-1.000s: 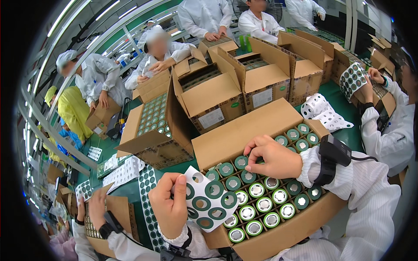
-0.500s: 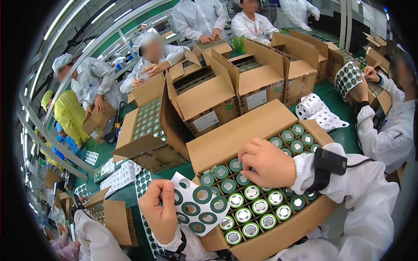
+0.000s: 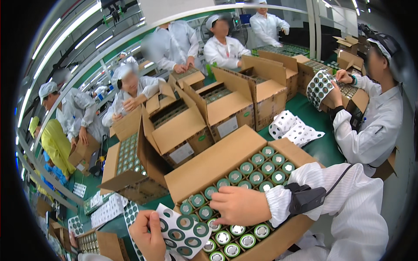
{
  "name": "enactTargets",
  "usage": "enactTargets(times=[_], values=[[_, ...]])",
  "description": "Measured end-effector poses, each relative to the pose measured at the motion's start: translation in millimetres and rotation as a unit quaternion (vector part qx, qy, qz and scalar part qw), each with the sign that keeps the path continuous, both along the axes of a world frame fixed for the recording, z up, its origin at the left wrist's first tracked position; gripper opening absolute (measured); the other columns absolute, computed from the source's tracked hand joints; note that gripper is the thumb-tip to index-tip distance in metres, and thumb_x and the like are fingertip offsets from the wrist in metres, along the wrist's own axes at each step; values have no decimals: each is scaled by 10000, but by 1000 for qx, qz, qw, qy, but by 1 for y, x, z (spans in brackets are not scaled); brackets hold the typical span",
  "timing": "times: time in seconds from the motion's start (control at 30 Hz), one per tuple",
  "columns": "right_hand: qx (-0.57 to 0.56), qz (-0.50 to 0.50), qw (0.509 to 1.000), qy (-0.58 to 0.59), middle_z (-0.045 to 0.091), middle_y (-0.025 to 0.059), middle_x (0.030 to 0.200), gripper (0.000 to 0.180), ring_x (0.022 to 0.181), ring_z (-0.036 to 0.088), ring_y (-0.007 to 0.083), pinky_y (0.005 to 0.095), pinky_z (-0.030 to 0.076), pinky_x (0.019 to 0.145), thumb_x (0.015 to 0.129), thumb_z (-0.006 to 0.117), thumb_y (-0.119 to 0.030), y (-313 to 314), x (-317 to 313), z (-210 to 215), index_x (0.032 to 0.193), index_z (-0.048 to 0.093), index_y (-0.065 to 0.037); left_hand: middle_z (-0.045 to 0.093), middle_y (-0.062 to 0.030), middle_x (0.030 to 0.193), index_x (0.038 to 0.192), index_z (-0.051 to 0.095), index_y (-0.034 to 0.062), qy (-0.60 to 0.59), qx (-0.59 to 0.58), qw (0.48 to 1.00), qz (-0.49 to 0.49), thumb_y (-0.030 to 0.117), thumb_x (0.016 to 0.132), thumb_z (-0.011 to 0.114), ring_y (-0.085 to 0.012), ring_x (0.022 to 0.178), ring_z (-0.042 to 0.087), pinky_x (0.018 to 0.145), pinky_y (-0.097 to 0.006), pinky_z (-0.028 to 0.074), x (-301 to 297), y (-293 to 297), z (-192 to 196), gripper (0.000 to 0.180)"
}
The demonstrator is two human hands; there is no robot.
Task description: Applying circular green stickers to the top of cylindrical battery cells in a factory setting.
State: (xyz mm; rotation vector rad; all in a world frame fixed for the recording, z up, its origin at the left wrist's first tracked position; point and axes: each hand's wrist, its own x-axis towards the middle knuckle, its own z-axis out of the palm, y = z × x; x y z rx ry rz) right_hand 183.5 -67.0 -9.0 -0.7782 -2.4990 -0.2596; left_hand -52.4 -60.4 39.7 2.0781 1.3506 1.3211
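Left hand: closed in a pinch on a white backing sheet of dark green ring stickers, held low at the near left corner of the open carton.
Right hand: lies palm down over the cells, fingers curled, tips pressing on one top; whether it has a ring under the fingertips I cannot tell.
Cells: upright cylinders packed tight in rows inside the carton, green sleeves, shiny metal tops, several already ringed in green.
Handling, sheet: I judge it light, thin and floppy; it bends in the grip, so it is best held by the edge, thumb on top.
Handling, rings: likely flimsy and tacky, best lifted by the outer rim with a fingertip.
Handling, cells: hard, smooth, probably heavy for their size.
Carton: brown corrugated card, flaps folded out, sitting on the green desk.
Nearby: similar cartons, a used sheet full of holes, white-coated workers around.
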Motion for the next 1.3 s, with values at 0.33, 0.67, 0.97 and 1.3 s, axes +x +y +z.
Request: enactTargets(times=[0.33, 0.67, 0.97, 1.3], values=[[35, 15, 999, 11, 488, 38, 794, 185, 848, 459, 193, 301, 373, 714, 685, 611, -251, 5, 1, -2, 601, 594, -87, 448, -26, 556, 792, 560, -5, 115, 6, 987, -113, 115, 908, 513, -86, 510, 381, 473, -232, 320, 33, -2, 2, 174], [20, -21, 997, 73, 538, 66, 849, 248, 894, 465, 220, 312, 374, 741, 741, 643, -294, 20, 1, -12, 639, 638, -69, 455, -33, 578, 789, 545, -13, 134, -2, 982, -132, 136, 924, 494, -98, 534, 384, 491, -245, 332, 36, 4, -3, 208], [-39, -35, 996, 78, 543, 82, 874, 304, 916, 475, 236, 330, 404, 787, 768, 644, -302, 22, 3, -16, 721, 610, -4, 472, -33, 627, 796, 542, -4, 117, 8, 988, -105, 148, 929, 488, -102, 584, 402, 537, -235, 350, 26, 0, 2, 209], [-290, -5, 947, 136, 488, 91, 975, 184, 995, 433, 273, 380, 378, 858, 788, 625, -190, 40, 23, -13, 840, 521, -47, 390, -9, 613, 768, 492, 0, 32, 91, 995, -26, 151, 942, 465, -95, 576, 333, 510, -253, 296, 7, 3, 5, 233]])
